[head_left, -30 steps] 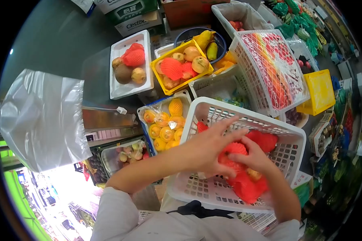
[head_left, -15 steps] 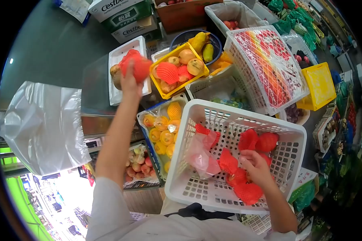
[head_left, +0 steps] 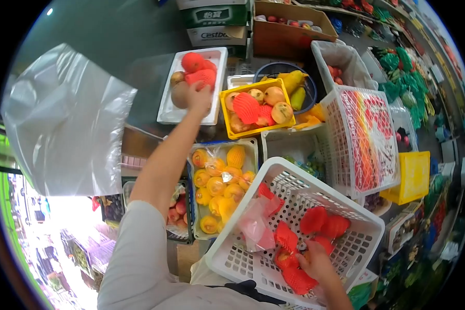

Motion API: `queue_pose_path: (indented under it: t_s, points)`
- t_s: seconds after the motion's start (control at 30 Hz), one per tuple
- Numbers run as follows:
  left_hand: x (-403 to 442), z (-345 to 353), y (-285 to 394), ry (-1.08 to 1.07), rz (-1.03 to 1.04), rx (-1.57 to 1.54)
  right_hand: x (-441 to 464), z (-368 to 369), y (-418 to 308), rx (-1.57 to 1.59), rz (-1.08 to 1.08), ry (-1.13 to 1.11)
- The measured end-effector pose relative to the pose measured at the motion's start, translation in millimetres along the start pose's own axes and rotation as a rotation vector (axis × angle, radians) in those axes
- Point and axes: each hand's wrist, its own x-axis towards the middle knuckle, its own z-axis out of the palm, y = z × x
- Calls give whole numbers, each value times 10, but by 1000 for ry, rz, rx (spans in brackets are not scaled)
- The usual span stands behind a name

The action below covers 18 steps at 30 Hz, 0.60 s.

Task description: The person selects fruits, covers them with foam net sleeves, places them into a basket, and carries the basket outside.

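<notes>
My left hand point(head_left: 200, 99) reaches over a white foam tray point(head_left: 165, 114), its fingers closed on a fruit in a red foam net point(head_left: 200, 78). More red-netted fruit point(head_left: 192, 62) and brown round fruit point(head_left: 180, 95) lie beside it in that tray. Inside the tilted white plastic basket point(head_left: 361, 217), my right hand point(head_left: 319, 264) curls round a fruit in a red foam net point(head_left: 287, 258), partly hidden by the fingers. Several other red foam nets point(head_left: 313, 220) and a crumpled clear pinkish bag point(head_left: 257, 227) lie in the basket.
A yellow crate point(head_left: 227, 116) of pale round fruit stands right of the tray, before a blue bowl point(head_left: 311, 98). A box of yellow-orange fruit point(head_left: 215, 189) sits nearer me. Plastic bags point(head_left: 70, 119) hang at left. A lidded white crate point(head_left: 341, 150) stands at right.
My left hand has lowered the red-netted fruit into the foam tray. My right hand stays among the red nets, its fingers closer round a fruit. The view has shifted, and the basket appears more tilted.
</notes>
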Motion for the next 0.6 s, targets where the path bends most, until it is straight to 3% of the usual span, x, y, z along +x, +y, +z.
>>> queue_pose_path:
  t_s: [0.13,0.17,0.23,0.33,0.4,0.43,0.5,0.6]
  points:
    - [-787,191,49,82,192,-182,225,293,401,-149,-205,93]
    - [-1187,166,346,11,121,-288,286,305,445,-161,-214,86]
    - [-1907,-38,873,-170,45,-372,325,322,495,-418,120,-170]
    - [-2607,-392,1162,-516,15,-216,289,371,569,-706,101,-227]
    - [-3016,-610,1291,-607,246,-54,263,336,564,-746,75,-273]
    - [-3129,-711,1330,-604,247,-60,236,325,560,-772,51,-320]
    - [-3294,-891,1379,-839,503,36,166,347,621,-792,18,-356]
    - [-3574,-990,1297,-955,403,88,68,542,888,-868,-79,-309]
